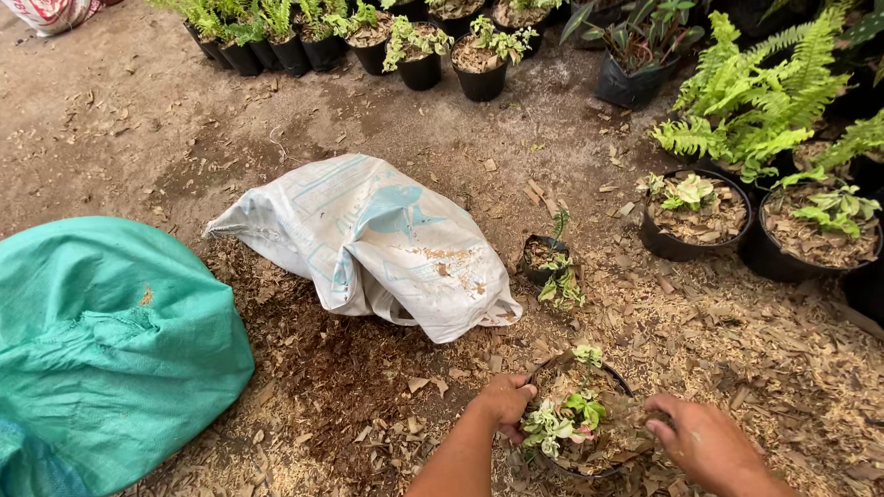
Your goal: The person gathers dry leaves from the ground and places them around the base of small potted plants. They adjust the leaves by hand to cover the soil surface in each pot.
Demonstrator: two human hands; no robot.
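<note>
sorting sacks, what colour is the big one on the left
Teal green sack, plain, best seen in the head view.

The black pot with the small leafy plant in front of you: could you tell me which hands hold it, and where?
Both hands grip the black pot at its rim: the left hand on one side, the right hand on the opposite side.

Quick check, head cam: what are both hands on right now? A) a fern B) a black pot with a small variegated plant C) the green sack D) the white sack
B: the left hand and right hand grip opposite rim sides of the black pot holding the small plant.
</note>
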